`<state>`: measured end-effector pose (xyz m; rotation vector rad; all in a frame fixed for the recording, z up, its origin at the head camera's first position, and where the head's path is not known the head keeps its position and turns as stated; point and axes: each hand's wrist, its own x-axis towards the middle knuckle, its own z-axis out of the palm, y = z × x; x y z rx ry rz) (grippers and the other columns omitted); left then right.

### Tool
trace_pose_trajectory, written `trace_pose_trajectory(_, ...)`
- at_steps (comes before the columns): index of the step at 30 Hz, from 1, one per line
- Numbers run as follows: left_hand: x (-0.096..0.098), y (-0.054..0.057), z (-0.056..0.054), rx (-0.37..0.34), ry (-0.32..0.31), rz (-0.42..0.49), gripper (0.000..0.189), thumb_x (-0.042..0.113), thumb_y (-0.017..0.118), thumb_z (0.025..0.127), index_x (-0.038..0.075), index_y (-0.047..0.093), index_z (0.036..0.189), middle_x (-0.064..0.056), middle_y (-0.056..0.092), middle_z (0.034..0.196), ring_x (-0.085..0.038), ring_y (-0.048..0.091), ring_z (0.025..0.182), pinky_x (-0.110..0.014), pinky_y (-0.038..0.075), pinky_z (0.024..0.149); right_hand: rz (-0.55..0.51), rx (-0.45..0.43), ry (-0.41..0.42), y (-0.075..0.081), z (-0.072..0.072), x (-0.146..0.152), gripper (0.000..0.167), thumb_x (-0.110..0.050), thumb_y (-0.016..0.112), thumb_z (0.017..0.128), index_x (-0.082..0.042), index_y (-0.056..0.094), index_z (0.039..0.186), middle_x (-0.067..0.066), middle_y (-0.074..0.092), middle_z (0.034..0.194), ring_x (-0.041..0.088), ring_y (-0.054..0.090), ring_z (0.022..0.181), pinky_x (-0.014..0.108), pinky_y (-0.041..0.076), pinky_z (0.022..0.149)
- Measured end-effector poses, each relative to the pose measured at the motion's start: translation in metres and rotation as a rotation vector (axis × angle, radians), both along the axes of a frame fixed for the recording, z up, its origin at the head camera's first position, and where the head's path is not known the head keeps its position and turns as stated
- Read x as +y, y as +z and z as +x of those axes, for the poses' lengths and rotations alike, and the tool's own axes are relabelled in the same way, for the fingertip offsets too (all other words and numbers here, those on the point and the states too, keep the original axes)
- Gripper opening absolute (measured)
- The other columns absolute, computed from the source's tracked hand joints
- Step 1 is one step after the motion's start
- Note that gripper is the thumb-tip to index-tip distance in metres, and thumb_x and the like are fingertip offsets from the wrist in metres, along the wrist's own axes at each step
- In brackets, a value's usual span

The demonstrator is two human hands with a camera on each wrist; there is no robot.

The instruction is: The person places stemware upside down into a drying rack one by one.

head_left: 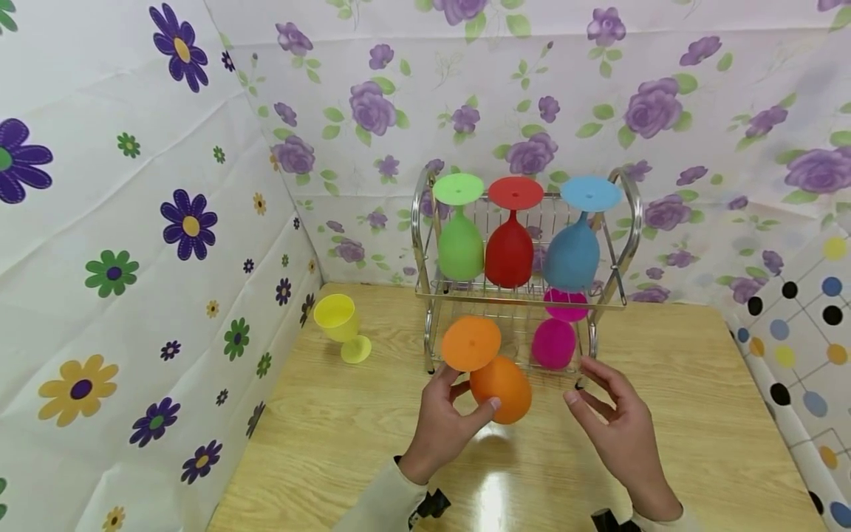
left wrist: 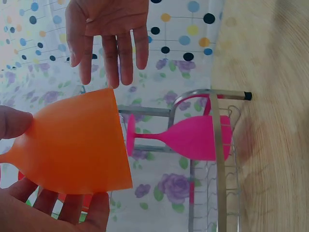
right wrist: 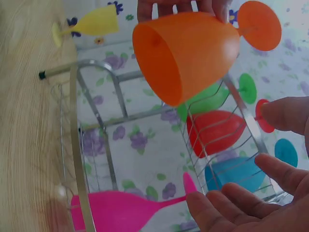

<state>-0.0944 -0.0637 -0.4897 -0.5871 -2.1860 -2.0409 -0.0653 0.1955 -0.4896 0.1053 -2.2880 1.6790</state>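
Note:
My left hand (head_left: 448, 417) grips an orange goblet (head_left: 501, 390) by its bowl, thumb on one side and fingers on the other. The goblet is upside down and tilted, base up, in front of the rack's lower tier. My right hand (head_left: 618, 425) is apart from it to the right, fingers spread and holding nothing, near the rack's right front foot. On the lower tier stands an inverted magenta goblet (head_left: 554, 343). The upper tier of the metal dish rack (head_left: 518, 299) bears inverted green (head_left: 460, 247), red (head_left: 510, 251) and blue goblets (head_left: 573, 255).
A yellow goblet (head_left: 335, 318) stands upright on the wooden table (head_left: 691, 384), left of the rack. Flower-printed cloth (head_left: 372, 111) hangs behind and at the left. A dotted cloth (head_left: 798, 347) borders the right side.

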Motion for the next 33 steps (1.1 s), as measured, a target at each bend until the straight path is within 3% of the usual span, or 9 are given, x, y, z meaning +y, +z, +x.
trace_pose_trajectory(4, 0.002, -0.008, -0.008, 0.024, 0.028, -0.074, 0.066, 0.016, 0.08, 0.093, 0.032, 0.055, 0.151, 0.005, 0.056, 0.15, -0.019, 0.056, 0.138, -0.044, 0.057, 0.107, 0.114, -0.024, -0.067, -0.007, -0.01, 0.009, 0.054, -0.015, 0.075, 0.1, -0.017, 0.057, 0.151, 0.006, 0.058, 0.147, -0.003, 0.055, 0.132, 0.01, 0.055, 0.093)
trace_pose_trajectory(10, 0.004, -0.02, -0.018, 0.039, 0.052, -0.18, 0.06, 0.016, 0.079, 0.092, 0.031, 0.06, 0.147, 0.006, 0.058, 0.146, -0.018, 0.056, 0.136, -0.043, 0.057, 0.107, 0.207, -0.068, -0.132, -0.022, -0.028, 0.02, 0.055, -0.026, 0.075, 0.1, -0.012, 0.058, 0.15, 0.013, 0.059, 0.147, 0.033, 0.059, 0.136, 0.003, 0.049, 0.091)
trace_pose_trajectory(13, 0.007, -0.026, -0.024, 0.039, 0.055, -0.222, 0.058, 0.016, 0.079, 0.092, 0.03, 0.062, 0.145, 0.006, 0.058, 0.145, -0.018, 0.057, 0.134, -0.042, 0.057, 0.106, 0.21, -0.092, -0.143, -0.03, -0.037, 0.026, 0.055, -0.028, 0.074, 0.101, -0.009, 0.058, 0.15, 0.018, 0.058, 0.149, 0.041, 0.057, 0.137, 0.0, 0.047, 0.09)
trace_pose_trajectory(23, 0.022, -0.042, -0.05, -0.026, 0.078, -0.317, 0.059, 0.022, 0.079, 0.09, 0.026, 0.063, 0.146, 0.006, 0.058, 0.148, -0.02, 0.06, 0.131, -0.043, 0.056, 0.106, 0.168, -0.152, -0.261, -0.065, -0.066, 0.041, 0.053, -0.025, 0.073, 0.102, -0.009, 0.059, 0.15, 0.018, 0.058, 0.149, 0.038, 0.059, 0.136, -0.001, 0.047, 0.086)
trace_pose_trajectory(33, 0.032, -0.055, -0.076, -0.106, 0.112, -0.337, 0.064, 0.02, 0.079, 0.09, 0.019, 0.059, 0.151, 0.001, 0.058, 0.15, -0.022, 0.059, 0.13, -0.044, 0.055, 0.105, 0.167, -0.15, -0.316, -0.088, -0.088, 0.046, 0.05, -0.025, 0.073, 0.101, -0.008, 0.062, 0.147, 0.018, 0.065, 0.142, 0.039, 0.066, 0.127, -0.006, 0.043, 0.077)
